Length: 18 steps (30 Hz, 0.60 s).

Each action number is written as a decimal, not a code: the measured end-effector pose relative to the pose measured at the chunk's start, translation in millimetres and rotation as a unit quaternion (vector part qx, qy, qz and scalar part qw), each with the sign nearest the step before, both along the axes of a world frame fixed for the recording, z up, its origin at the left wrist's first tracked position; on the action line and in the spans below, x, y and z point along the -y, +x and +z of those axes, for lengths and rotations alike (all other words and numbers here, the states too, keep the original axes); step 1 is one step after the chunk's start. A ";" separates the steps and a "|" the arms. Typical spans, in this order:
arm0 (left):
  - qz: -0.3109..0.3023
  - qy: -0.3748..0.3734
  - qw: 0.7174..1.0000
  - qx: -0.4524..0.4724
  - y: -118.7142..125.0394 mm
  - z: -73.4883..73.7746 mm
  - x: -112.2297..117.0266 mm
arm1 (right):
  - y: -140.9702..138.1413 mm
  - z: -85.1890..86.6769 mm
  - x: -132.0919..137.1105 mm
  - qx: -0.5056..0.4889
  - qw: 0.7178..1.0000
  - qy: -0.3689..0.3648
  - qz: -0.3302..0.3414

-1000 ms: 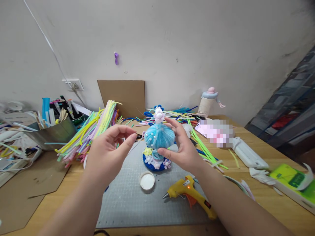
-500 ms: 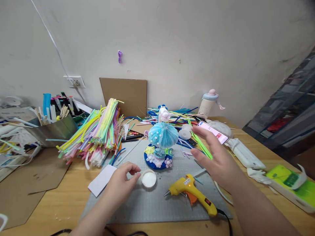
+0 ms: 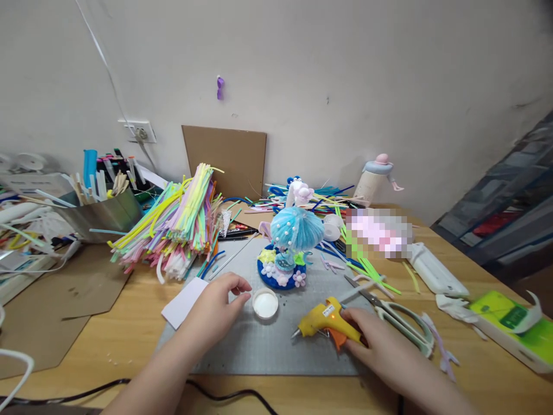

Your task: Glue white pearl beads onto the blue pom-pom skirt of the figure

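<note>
My right hand is wrapped round the handle of a yellow hot glue gun with an orange trigger. Its nozzle points left over the grey cutting mat. Beside a small round dish with white contents, my left hand hovers with curled fingers, thumb and fingertips slightly apart and nothing visible between them. Behind the dish stands a blue fuzzy pipe-cleaner ornament with a pearl-dotted domed top and flowers on a dark blue base. A white card lies by my left forearm.
Scissors lie right of my right hand. Bundled pastel pipe cleaners and a metal pen holder stand left. A bottle, white pack and green box sit right. A black cable crosses the front.
My right hand has come down from above the mat's right side and closed on the glue gun, uncovering the scissors. My left hand stays beside the dish. The view has shifted slightly.
</note>
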<state>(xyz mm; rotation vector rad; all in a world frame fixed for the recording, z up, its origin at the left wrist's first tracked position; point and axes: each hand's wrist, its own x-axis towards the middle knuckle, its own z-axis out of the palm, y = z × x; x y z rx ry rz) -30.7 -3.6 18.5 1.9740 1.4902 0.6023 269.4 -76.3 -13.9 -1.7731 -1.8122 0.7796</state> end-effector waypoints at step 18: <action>-0.174 0.019 0.974 -0.145 43.0 -11.3 -15.3 | 13.8 4.8 21.6 -0.133 0.973 -0.010 -0.187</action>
